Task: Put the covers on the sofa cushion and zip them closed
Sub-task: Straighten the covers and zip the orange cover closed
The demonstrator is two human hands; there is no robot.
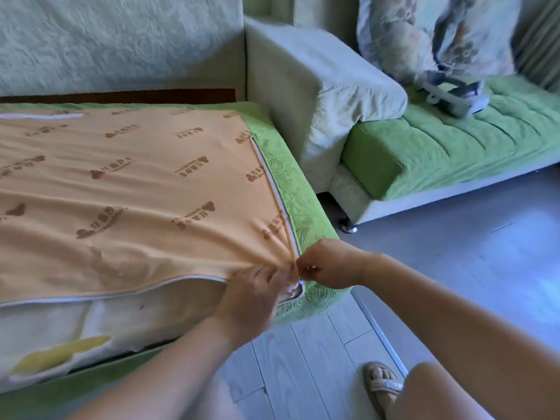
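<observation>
A large sofa cushion lies underside up on the sofa base, in a cover with an orange printed panel and a green textured side. A white zipper runs closed along the right edge to the near right corner. Along the front edge the cover gapes and the white inner cushion shows. My left hand grips the orange fabric at that corner. My right hand pinches something small at the zipper's corner; the pull itself is hidden by my fingers.
The pale green sofa back and armrest stand behind and right of the cushion. A second green sofa at the right carries a floral pillow and a grey headset-like device. Grey plank floor lies below; a sandalled foot is near.
</observation>
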